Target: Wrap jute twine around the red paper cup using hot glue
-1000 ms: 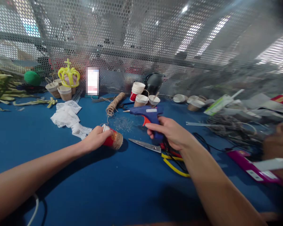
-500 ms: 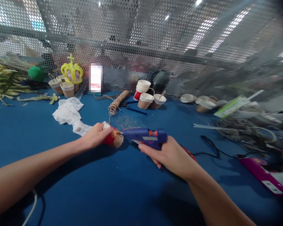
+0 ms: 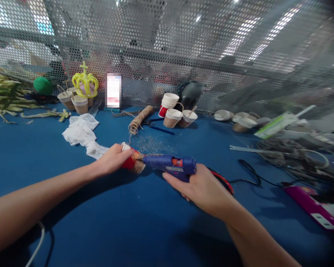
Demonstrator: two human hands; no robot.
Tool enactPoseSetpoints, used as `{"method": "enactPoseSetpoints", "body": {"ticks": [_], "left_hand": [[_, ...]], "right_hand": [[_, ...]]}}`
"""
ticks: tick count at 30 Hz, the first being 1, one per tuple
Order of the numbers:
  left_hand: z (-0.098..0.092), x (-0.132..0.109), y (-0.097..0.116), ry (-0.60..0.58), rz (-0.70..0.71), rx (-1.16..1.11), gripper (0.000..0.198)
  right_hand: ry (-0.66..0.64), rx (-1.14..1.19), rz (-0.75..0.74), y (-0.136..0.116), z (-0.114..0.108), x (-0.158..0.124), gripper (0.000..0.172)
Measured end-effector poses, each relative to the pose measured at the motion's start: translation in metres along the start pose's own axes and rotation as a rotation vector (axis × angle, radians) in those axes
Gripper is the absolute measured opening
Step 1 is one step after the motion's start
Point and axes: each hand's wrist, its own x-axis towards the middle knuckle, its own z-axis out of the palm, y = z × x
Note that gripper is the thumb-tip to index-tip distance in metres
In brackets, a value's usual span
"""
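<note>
A red paper cup (image 3: 129, 163), tilted on its side, is gripped by my left hand (image 3: 114, 159). Jute twine (image 3: 140, 167) wraps the end of the cup that points right. My right hand (image 3: 197, 185) is closed around the handle of a blue glue gun (image 3: 167, 163), whose nozzle is at the twine-wrapped part of the cup. Whether the tip touches is too small to tell. A strand of twine runs up from the cup towards a twine roll (image 3: 140, 119) on the blue table (image 3: 144, 222).
White cloth (image 3: 79, 129) lies left of the cup. Blue-handled scissors (image 3: 161, 129) and twine-covered cups (image 3: 172, 118) stand behind. A yellow crown-shaped piece (image 3: 85, 83) and a phone (image 3: 113, 91) are at the back left. At right are cables and a purple power strip (image 3: 313, 207).
My right hand has shifted the glue gun slightly left and down along the cup. My left hand keeps the cup in nearly the same place.
</note>
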Motion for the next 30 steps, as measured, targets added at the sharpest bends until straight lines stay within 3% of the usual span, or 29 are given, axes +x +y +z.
{"method": "enactPoseSetpoints", "body": {"ticks": [30], "left_hand": [[0.0013,-0.0021,-0.0017,-0.005,0.076,0.153,0.026]], "right_hand": [[0.080,-0.087,-0.036,-0.0020,0.0001,0.0025,0.019]]}}
